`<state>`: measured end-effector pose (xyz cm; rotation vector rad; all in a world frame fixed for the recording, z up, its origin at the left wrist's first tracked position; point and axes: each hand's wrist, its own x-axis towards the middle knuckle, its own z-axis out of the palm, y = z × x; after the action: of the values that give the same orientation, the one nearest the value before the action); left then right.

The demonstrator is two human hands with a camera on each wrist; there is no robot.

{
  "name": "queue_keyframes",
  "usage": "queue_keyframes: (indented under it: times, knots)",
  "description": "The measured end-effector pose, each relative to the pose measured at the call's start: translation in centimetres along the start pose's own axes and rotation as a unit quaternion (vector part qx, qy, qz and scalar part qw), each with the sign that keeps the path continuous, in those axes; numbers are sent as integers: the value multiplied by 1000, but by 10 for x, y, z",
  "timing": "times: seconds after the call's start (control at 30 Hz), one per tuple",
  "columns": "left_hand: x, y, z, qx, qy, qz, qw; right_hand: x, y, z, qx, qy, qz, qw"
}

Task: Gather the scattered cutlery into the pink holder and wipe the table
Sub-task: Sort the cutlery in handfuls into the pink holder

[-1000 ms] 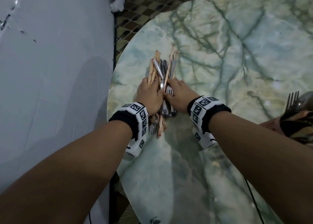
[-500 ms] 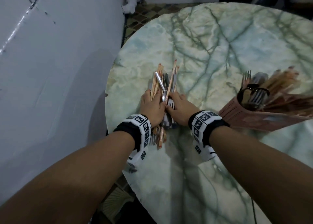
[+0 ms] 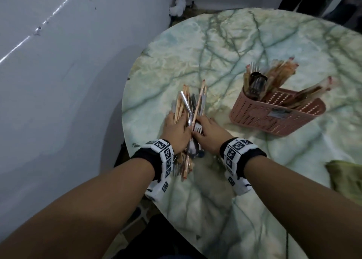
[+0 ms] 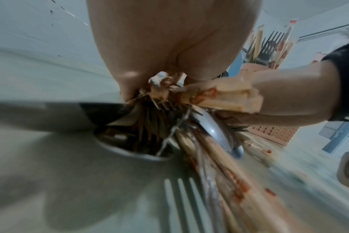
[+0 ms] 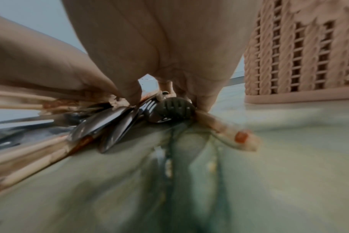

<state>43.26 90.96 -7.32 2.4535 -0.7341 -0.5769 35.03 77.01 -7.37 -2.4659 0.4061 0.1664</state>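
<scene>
- The room is dim, with a cool bluish-grey look.
- A thin bright streak of glare runs across the wall point(image 3: 39, 33) in the head view.
- Soft dark shadows lie on the table point(image 3: 195, 209) under the arms.
- The head view bends and darkens at its corners.
- Both wrist views are fuzzy up close; the table near the camera is smeared.
- The pink holder point(image 3: 274, 113) looks a bit blurred.
</scene>
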Motion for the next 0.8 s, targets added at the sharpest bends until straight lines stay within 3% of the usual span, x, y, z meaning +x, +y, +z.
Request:
queue_keyframes:
  times: [0.2,0.37,0.47,0.6,0.8]
  knots:
    - [-4,-4,-16,-42,0,46,998,-9,-2,-22,-38,-19,16,999]
    - [-4,-10,-50,-75,-9,24,997,1,-4,-38,-59,48,55,996]
    - [2,-25,-63,-42,-39,33,998,7,-7,-41,-97,31,32,994]
    - [11,-42,-71,31,-73,97,992,14,-7,-38,-196,-12,-19,980]
    - [18,-51,-73,125,-83,185,971,21,-10,-42,-238,30,-52,969]
